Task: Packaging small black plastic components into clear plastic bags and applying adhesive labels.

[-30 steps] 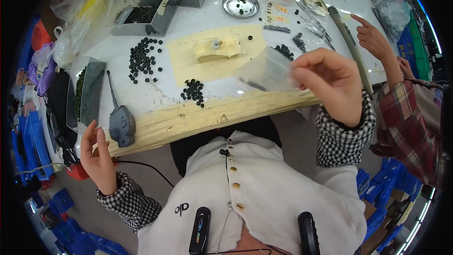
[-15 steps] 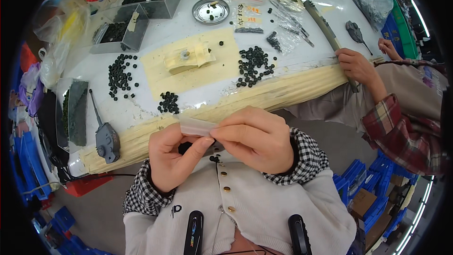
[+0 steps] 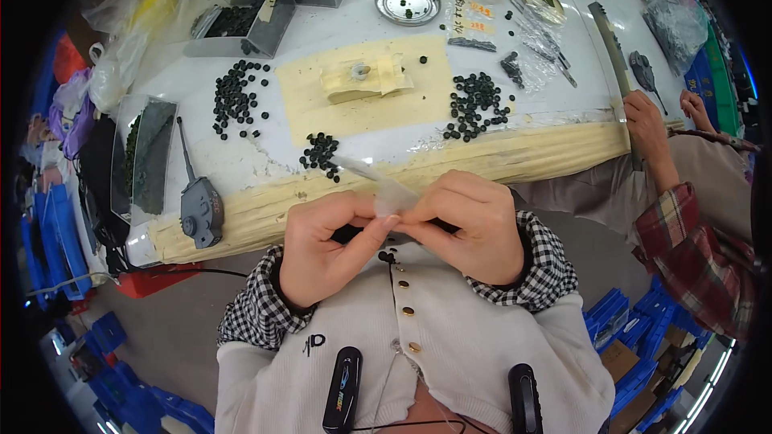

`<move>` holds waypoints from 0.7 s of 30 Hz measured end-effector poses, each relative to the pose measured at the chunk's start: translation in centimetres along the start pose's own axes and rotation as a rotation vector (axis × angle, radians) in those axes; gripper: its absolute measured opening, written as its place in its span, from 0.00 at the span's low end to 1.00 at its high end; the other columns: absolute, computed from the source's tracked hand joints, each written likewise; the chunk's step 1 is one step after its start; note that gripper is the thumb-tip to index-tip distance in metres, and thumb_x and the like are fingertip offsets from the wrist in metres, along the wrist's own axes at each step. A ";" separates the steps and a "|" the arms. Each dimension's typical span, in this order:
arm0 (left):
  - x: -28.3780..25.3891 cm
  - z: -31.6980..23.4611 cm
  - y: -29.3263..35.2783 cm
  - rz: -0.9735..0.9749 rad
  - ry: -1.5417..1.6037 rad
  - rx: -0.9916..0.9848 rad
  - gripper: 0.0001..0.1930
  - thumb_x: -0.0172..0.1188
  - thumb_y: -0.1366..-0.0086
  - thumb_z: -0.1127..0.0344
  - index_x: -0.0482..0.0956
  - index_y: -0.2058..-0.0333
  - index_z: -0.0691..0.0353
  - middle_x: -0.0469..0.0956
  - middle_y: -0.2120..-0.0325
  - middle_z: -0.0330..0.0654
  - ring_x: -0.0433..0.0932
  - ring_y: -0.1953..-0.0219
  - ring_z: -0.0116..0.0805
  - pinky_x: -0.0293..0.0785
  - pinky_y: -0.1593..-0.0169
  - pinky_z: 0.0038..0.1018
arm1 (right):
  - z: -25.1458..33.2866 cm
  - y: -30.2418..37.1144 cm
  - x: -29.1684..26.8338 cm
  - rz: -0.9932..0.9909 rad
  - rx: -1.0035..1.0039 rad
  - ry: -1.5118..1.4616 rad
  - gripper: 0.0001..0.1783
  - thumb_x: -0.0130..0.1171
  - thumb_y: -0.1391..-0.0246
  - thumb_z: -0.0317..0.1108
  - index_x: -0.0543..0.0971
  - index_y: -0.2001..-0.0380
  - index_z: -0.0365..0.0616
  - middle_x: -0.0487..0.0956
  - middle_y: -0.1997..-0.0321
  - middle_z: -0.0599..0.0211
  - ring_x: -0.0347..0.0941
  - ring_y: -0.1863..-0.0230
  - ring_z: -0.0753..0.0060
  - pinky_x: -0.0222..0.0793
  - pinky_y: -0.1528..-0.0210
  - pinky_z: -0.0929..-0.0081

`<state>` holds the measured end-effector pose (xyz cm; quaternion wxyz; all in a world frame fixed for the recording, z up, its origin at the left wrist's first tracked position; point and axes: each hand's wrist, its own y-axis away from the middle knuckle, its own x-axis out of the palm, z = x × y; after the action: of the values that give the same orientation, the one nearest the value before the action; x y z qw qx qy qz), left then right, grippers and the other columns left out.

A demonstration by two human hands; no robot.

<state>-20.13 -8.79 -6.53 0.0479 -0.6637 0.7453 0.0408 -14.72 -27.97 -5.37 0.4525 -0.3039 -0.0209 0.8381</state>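
Translucent plastic bag (image 3: 389,194) is held between both hands at the near edge of the tabletop (image 3: 579,56), its long axis slanting forward and left from the fingertips. Neither hand is nearer: the fingers of the left hand (image 3: 334,241) and right hand (image 3: 474,229) meet in narrow pinches at its near end. Its blurred far end points toward small black round pieces (image 3: 322,151); a grey model turret (image 3: 201,213) lies farther left.
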 end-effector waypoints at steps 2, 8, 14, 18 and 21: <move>-0.1 0.1 0.0 0.072 0.007 -0.007 0.05 0.60 0.40 0.74 0.80 0.66 0.70 0.80 0.75 0.44 0.78 0.74 0.25 0.73 0.69 0.19 | -0.4 0.2 0.2 0.072 0.032 -0.082 0.09 0.68 0.59 0.25 0.75 0.77 0.41 0.71 0.78 0.66 0.69 0.78 0.68 0.65 0.75 0.77; -1.1 0.8 0.2 0.173 -0.031 0.075 0.04 0.57 0.38 0.74 0.77 0.69 0.69 0.78 0.76 0.42 0.76 0.76 0.26 0.71 0.71 0.21 | -1.2 0.6 0.7 0.261 0.185 -0.403 0.06 0.61 0.52 0.21 0.73 0.75 0.37 0.69 0.74 0.67 0.66 0.75 0.77 0.62 0.72 0.83; -0.5 1.5 0.4 0.071 0.056 0.141 0.05 0.58 0.38 0.72 0.76 0.72 0.67 0.76 0.79 0.41 0.74 0.77 0.27 0.70 0.72 0.22 | -2.1 1.0 1.4 0.228 0.422 -0.877 0.05 0.54 0.47 0.22 0.68 0.71 0.40 0.65 0.72 0.72 0.60 0.71 0.81 0.58 0.65 0.83; -0.5 1.7 0.3 0.032 0.058 0.154 0.06 0.59 0.40 0.72 0.74 0.75 0.66 0.75 0.80 0.40 0.72 0.79 0.25 0.68 0.74 0.21 | -1.1 0.9 2.4 0.125 0.352 -0.637 0.05 0.51 0.44 0.23 0.67 0.72 0.40 0.67 0.70 0.70 0.62 0.70 0.80 0.60 0.62 0.81; -0.4 1.8 0.5 0.046 0.052 0.118 0.07 0.59 0.41 0.72 0.72 0.76 0.66 0.74 0.82 0.39 0.70 0.80 0.24 0.66 0.76 0.20 | 0.0 0.8 2.4 0.079 0.350 -0.548 0.05 0.50 0.44 0.22 0.66 0.72 0.39 0.69 0.68 0.67 0.64 0.70 0.80 0.62 0.64 0.83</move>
<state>-20.52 -8.07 -8.23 0.0662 -0.6432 0.7626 -0.0193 -16.26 -26.56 -6.76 0.4428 0.0149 0.0142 0.8964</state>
